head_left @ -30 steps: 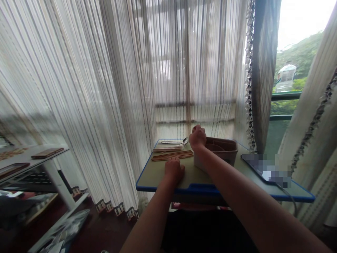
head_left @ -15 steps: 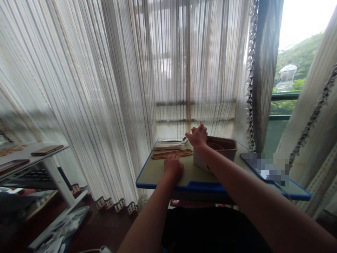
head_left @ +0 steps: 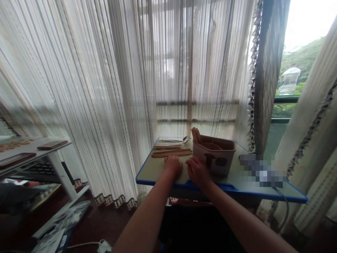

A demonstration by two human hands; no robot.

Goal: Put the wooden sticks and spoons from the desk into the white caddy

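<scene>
My left hand point(head_left: 173, 166) rests on the desk just in front of a row of brown chopsticks point(head_left: 172, 153), holding nothing, its fingers loosely bent. My right hand point(head_left: 198, 170) lies on the desk beside it, also free of any object, fingers relaxed and a little apart. Right behind that hand stands a grey and brown utensil holder point(head_left: 225, 162) with inner compartments. A bundle of chopsticks point(head_left: 196, 135) stands upright in its left rear compartment. Beyond the loose chopsticks lie paler chopsticks point(head_left: 165, 147) and metal utensils, one a slotted spoon point(head_left: 185, 140).
The desk point(head_left: 150, 175) has a blue rim. A blurred-out dark item point(head_left: 260, 172) with a cable lies at its right. Sheer curtains point(head_left: 118, 88) hang close behind. On the left, a white table point(head_left: 56, 150) holds a brown, flat rectangular item point(head_left: 52, 144).
My right hand has come away from the chopsticks in the holder and down to the desk near my left hand. My left hand has stayed in place. The view has shifted slightly.
</scene>
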